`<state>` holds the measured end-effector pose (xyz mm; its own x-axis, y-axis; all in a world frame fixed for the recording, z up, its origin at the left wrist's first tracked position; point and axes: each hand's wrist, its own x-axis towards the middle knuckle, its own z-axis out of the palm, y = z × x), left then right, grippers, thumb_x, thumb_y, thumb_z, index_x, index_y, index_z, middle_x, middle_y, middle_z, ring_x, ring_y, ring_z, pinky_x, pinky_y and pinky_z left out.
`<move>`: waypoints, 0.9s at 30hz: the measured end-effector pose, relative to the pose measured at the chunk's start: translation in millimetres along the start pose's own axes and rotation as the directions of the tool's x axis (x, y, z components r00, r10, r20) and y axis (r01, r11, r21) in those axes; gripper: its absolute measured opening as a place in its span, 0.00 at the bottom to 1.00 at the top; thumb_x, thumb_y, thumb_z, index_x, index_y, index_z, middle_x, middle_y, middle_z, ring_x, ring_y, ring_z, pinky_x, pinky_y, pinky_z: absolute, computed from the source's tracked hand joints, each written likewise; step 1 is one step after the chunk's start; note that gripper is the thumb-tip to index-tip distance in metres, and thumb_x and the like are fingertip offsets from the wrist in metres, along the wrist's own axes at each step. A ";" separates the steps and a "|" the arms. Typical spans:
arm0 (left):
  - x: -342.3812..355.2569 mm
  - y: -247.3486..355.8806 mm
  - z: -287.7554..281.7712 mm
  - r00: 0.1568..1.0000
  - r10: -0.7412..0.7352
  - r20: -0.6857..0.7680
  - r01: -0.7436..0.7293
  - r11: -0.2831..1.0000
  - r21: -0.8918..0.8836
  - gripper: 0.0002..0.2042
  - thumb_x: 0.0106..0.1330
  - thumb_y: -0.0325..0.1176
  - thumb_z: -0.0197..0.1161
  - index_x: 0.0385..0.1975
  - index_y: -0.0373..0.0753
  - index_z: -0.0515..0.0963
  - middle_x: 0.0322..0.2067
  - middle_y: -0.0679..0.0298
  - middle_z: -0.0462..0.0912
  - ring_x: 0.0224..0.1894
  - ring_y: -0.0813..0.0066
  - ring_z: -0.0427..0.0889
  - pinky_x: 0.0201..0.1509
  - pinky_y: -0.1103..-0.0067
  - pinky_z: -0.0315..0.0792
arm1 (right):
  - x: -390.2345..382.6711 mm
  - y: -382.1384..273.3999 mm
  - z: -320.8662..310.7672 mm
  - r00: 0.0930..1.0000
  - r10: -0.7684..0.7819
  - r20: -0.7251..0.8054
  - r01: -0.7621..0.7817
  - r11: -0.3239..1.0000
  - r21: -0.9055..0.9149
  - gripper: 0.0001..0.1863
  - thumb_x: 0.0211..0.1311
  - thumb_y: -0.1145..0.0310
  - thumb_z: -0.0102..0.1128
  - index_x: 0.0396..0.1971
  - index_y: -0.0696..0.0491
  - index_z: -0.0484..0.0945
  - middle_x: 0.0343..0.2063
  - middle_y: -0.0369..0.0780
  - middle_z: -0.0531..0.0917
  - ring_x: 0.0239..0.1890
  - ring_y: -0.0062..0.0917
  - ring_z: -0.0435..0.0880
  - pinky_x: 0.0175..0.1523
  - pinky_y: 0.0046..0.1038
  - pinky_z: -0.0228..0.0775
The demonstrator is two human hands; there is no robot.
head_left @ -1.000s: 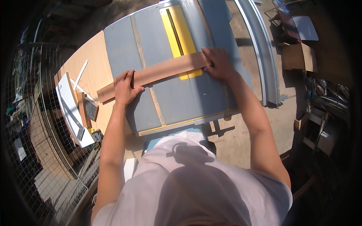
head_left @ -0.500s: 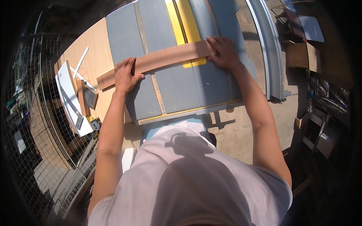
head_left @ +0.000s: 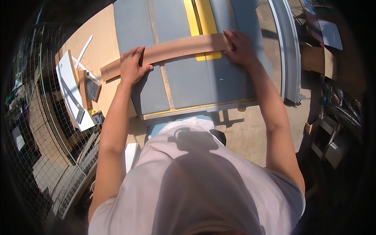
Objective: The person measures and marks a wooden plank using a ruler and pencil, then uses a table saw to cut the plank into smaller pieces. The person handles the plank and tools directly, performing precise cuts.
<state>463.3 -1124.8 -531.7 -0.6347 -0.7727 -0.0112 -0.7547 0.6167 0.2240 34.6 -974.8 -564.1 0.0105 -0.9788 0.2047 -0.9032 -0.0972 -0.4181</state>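
Note:
A long reddish-brown wooden board [head_left: 180, 49] lies crosswise on the grey top of a table saw [head_left: 184, 88]. It spans the yellow throat plate [head_left: 209, 23] with its dark slot. My left hand [head_left: 133, 65] is closed around the board toward its left end, with the thumb along the near edge. At the board's right end, my right hand [head_left: 241, 49] grips it with the fingers over the far side and the thumb nearer me. No blade shows above the slot; the board covers part of it.
Left of the saw, a pale wooden table [head_left: 98, 37] holds a white panel [head_left: 69, 94], a try square [head_left: 79, 111], a wood block [head_left: 94, 90] and white strips. A tape measure [head_left: 98, 117] lies by the panel. A metal rail [head_left: 289, 58] runs along the right; wire mesh fencing [head_left: 47, 98] stands left.
The whole view has shifted slightly, so the saw top sits higher in the picture. Both hands keep their grip, and the board stays nearly in the same place on the saw.

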 end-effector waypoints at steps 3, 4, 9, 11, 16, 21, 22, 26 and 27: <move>-7.3 -0.4 -4.4 0.996 -0.072 0.044 0.071 0.997 0.022 0.43 0.47 0.53 0.79 0.66 0.49 0.72 0.63 0.64 0.75 0.67 0.62 0.69 0.75 0.60 0.55 | 8.2 -12.2 -2.6 0.999 -0.036 0.009 0.037 0.997 -0.063 0.44 0.43 0.59 0.76 0.66 0.43 0.71 0.60 0.37 0.77 0.63 0.36 0.73 0.69 0.44 0.58; -10.7 -3.9 -3.1 0.996 -0.081 0.022 0.081 0.997 -0.015 0.41 0.48 0.51 0.79 0.66 0.49 0.72 0.64 0.65 0.75 0.68 0.63 0.68 0.77 0.58 0.51 | 12.2 -13.1 -2.3 0.998 -0.064 -0.003 0.064 0.996 -0.066 0.45 0.42 0.60 0.75 0.67 0.43 0.71 0.60 0.37 0.77 0.63 0.37 0.73 0.69 0.44 0.58; -6.1 1.6 -13.8 0.990 -0.077 0.115 0.082 0.996 -0.043 0.41 0.49 0.55 0.77 0.65 0.50 0.73 0.65 0.67 0.74 0.71 0.64 0.65 0.79 0.46 0.45 | 10.1 11.7 9.9 0.966 -0.257 -0.038 0.255 0.966 -0.045 0.40 0.61 0.50 0.65 0.69 0.55 0.68 0.58 0.52 0.78 0.60 0.52 0.76 0.64 0.49 0.66; -1.3 2.3 -1.7 0.992 -0.031 0.119 0.034 0.999 -0.026 0.42 0.48 0.58 0.77 0.65 0.52 0.73 0.65 0.68 0.73 0.72 0.63 0.65 0.78 0.42 0.41 | -2.7 35.8 21.1 0.966 -0.257 -0.017 0.254 0.963 -0.086 0.42 0.65 0.41 0.59 0.71 0.54 0.66 0.62 0.54 0.76 0.63 0.54 0.73 0.67 0.50 0.64; -8.5 3.7 22.7 1.000 -0.025 -0.016 0.025 0.999 0.020 0.38 0.48 0.62 0.75 0.61 0.56 0.76 0.62 0.71 0.77 0.70 0.63 0.67 0.77 0.37 0.39 | -0.9 69.9 33.3 0.948 -0.319 0.025 0.318 0.931 -0.180 0.43 0.69 0.36 0.51 0.71 0.56 0.66 0.64 0.54 0.74 0.65 0.52 0.73 0.68 0.49 0.65; -16.2 9.7 3.1 0.997 -0.061 0.047 0.059 0.997 0.052 0.35 0.51 0.61 0.73 0.61 0.56 0.77 0.59 0.74 0.78 0.68 0.66 0.70 0.78 0.40 0.42 | 6.5 66.7 21.0 0.942 -0.317 0.110 0.335 0.880 -0.335 0.45 0.68 0.33 0.49 0.70 0.58 0.66 0.62 0.55 0.75 0.64 0.53 0.74 0.67 0.49 0.66; -11.4 10.6 1.3 0.997 -0.040 0.058 0.038 0.998 0.044 0.35 0.52 0.61 0.73 0.61 0.56 0.77 0.59 0.74 0.78 0.68 0.66 0.69 0.78 0.40 0.42 | 2.7 58.3 23.0 0.946 -0.320 0.062 0.325 0.931 -0.167 0.46 0.68 0.33 0.50 0.69 0.59 0.67 0.61 0.56 0.76 0.63 0.54 0.74 0.67 0.49 0.66; -11.6 7.6 -22.6 0.996 -0.026 0.087 0.029 0.999 -0.038 0.35 0.54 0.54 0.75 0.63 0.51 0.74 0.63 0.70 0.75 0.70 0.66 0.67 0.78 0.44 0.47 | -0.5 19.0 -0.9 0.979 -0.184 0.082 0.193 0.975 -0.114 0.41 0.61 0.53 0.65 0.70 0.57 0.65 0.65 0.55 0.72 0.66 0.54 0.69 0.70 0.51 0.60; -10.8 3.5 -16.2 0.994 -0.058 0.089 0.064 0.996 -0.064 0.38 0.53 0.53 0.75 0.65 0.51 0.72 0.65 0.69 0.74 0.71 0.66 0.67 0.78 0.45 0.48 | 5.0 6.8 0.4 0.980 -0.186 0.069 0.193 0.976 -0.101 0.40 0.58 0.59 0.65 0.70 0.56 0.65 0.63 0.54 0.73 0.64 0.52 0.71 0.69 0.49 0.61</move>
<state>470.2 -1116.7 -515.0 -0.6020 -0.7908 -0.1108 -0.7815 0.5551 0.2847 28.7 -980.5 -566.3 0.2082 -0.9536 0.2172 -0.9229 -0.2651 -0.2791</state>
